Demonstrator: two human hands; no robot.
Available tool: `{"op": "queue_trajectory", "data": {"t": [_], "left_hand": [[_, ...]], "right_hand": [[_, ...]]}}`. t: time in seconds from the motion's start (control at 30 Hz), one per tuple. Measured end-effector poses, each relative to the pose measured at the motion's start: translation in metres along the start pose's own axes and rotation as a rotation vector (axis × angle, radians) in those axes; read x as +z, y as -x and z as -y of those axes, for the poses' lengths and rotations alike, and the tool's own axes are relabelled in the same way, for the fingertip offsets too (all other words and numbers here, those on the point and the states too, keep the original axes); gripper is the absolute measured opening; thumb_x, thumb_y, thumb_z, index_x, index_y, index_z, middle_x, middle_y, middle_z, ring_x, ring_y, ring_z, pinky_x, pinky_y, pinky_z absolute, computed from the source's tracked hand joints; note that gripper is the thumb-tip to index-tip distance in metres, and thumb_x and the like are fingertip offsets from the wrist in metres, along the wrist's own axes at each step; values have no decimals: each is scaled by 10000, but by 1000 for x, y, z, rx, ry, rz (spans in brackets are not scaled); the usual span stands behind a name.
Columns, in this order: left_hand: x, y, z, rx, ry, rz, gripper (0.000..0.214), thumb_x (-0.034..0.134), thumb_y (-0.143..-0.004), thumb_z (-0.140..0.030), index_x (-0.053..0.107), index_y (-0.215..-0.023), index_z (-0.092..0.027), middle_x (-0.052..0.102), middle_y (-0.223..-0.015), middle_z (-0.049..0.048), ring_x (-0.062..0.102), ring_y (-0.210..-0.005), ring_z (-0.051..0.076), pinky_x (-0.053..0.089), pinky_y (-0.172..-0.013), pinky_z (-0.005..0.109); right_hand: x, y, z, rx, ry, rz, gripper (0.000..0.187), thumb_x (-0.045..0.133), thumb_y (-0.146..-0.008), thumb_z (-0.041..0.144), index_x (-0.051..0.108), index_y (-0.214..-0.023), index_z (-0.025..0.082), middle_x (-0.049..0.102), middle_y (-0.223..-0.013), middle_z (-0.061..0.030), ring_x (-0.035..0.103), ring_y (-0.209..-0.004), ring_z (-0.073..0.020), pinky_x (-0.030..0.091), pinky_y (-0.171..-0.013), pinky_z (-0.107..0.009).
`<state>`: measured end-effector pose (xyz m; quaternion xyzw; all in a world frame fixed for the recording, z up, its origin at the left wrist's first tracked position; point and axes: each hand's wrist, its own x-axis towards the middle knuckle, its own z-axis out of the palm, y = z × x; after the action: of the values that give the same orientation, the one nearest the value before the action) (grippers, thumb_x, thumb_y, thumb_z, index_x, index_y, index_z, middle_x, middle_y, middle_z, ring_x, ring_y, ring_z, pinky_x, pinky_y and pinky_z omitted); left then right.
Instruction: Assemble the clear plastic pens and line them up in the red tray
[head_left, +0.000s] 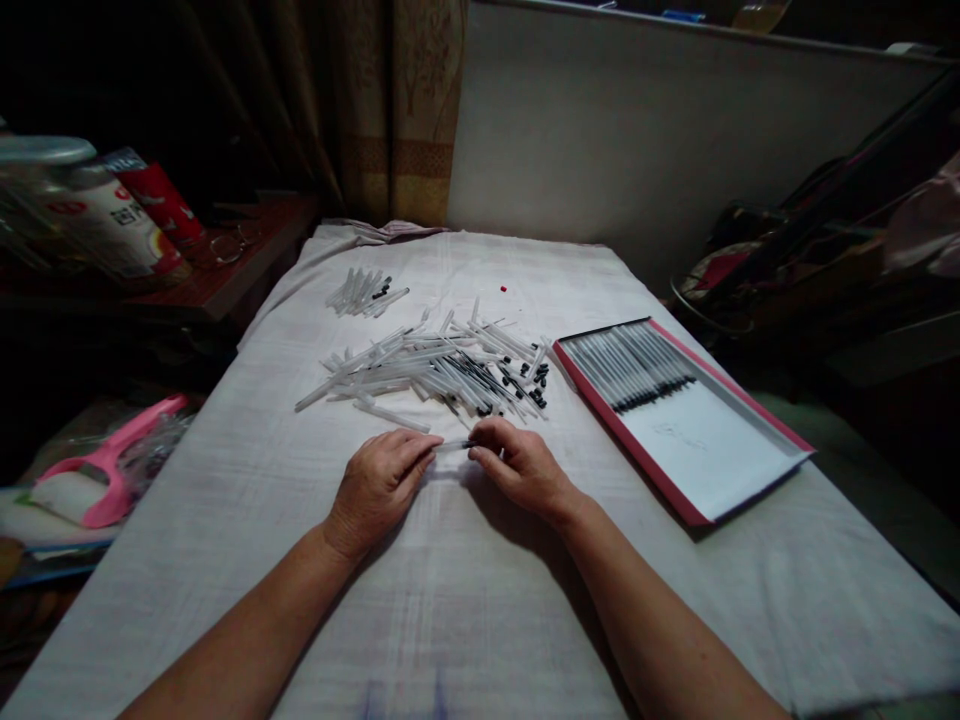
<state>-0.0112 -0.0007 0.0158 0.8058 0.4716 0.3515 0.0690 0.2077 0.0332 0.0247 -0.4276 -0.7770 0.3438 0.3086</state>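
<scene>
A slim pen (452, 445) with a clear barrel and a dark right end lies level between my hands, low over the cloth. My left hand (381, 487) pinches its left end, and the fingertips of my right hand (517, 462) close on the dark end. Just beyond them spreads a loose pile of clear pen barrels (375, 370), with dark refills (480, 375) and small black caps (536, 375) at its right side. On the right, a shallow pink-edged box (720, 470) holds a row of pens (626, 360) side by side, black ends toward me.
Farther back lie a smaller heap of pen parts (360, 292) and a small red piece (503, 289). A white cloth (405, 620) covers the table. At left, jars (105, 215) stand on a wooden surface, above a pink-handled object (112, 465).
</scene>
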Motion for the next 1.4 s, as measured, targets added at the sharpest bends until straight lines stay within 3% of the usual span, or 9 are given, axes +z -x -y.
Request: {"op": "queue_trajectory", "data": {"t": [0.07, 0.33, 0.47, 0.6, 0.77, 0.9, 1.13, 1.3, 1.4], "left_hand": [[0, 0, 0, -1, 0, -2, 220, 525, -931, -234, 679, -1085, -202, 719, -952, 70, 665, -871, 194, 531, -781, 332], [0, 0, 0, 6, 2, 6, 217, 528, -930, -231, 678, -1085, -204, 721, -961, 69, 666, -880, 192, 527, -793, 327], [0, 0, 1, 12, 4, 0, 215, 530, -931, -230, 674, -1086, -197, 721, -960, 69, 663, -874, 191, 529, -789, 326], [0, 1, 1, 12, 7, 3, 217, 537, -924, -227, 678, -1088, -204, 721, -963, 69, 667, -876, 191, 532, -790, 326], [1, 1, 1, 1, 15, 18, 214, 537, -925, -235, 681, -1081, -206, 720, -958, 69, 668, -874, 190, 531, -790, 324], [1, 1, 0, 1, 18, 27, 214, 537, -923, -245, 687, -1072, -214, 719, -949, 68, 670, -869, 188, 533, -788, 322], [1, 1, 2, 8, 34, 26, 206, 544, -918, -236, 689, -1063, -212, 722, -948, 65, 671, -855, 185, 535, -778, 313], [-2, 0, 2, 39, 6, -17, 221, 538, -921, -235, 694, -1077, -234, 725, -942, 57, 671, -864, 183, 526, -777, 311], [-6, -2, -1, 45, -79, -96, 217, 566, -908, -233, 688, -1086, -252, 720, -996, 58, 652, -940, 207, 490, -870, 377]], "right_hand": [[0, 0, 0, -17, 32, -3, 125, 526, -885, 294, 608, -844, 208, 658, -735, -5, 566, -645, -123, 428, -635, -235], [0, 0, 0, -51, 90, 8, 131, 521, -898, 292, 606, -847, 205, 654, -724, -6, 554, -620, -118, 416, -621, -228], [-1, 0, 0, -54, 93, 17, 117, 551, -884, 290, 608, -942, 206, 674, -768, -7, 545, -596, -110, 412, -609, -223], [-2, 0, 1, -80, 150, 42, 171, 490, -923, 293, 614, -838, 210, 657, -738, -15, 571, -654, -129, 415, -645, -233], [-2, 0, 2, -95, 173, 47, 135, 511, -905, 290, 615, -886, 206, 656, -735, -16, 559, -636, -134, 402, -633, -237], [0, 0, 0, -122, 222, 50, 274, 451, -942, 312, 585, -727, 206, 609, -660, -9, 525, -611, -130, 375, -612, -233], [1, 0, -1, -105, 240, 59, 245, 468, -930, 322, 591, -756, 201, 613, -681, -3, 515, -613, -123, 365, -607, -230], [8, -1, 1, 4, 10, 48, 355, 431, -938, 342, 540, -634, 197, 561, -575, 22, 505, -555, -106, 385, -585, -217], [14, -3, 0, 87, -145, 6, 393, 431, -942, 384, 554, -620, 194, 567, -552, 22, 516, -532, -105, 407, -574, -216]]}}
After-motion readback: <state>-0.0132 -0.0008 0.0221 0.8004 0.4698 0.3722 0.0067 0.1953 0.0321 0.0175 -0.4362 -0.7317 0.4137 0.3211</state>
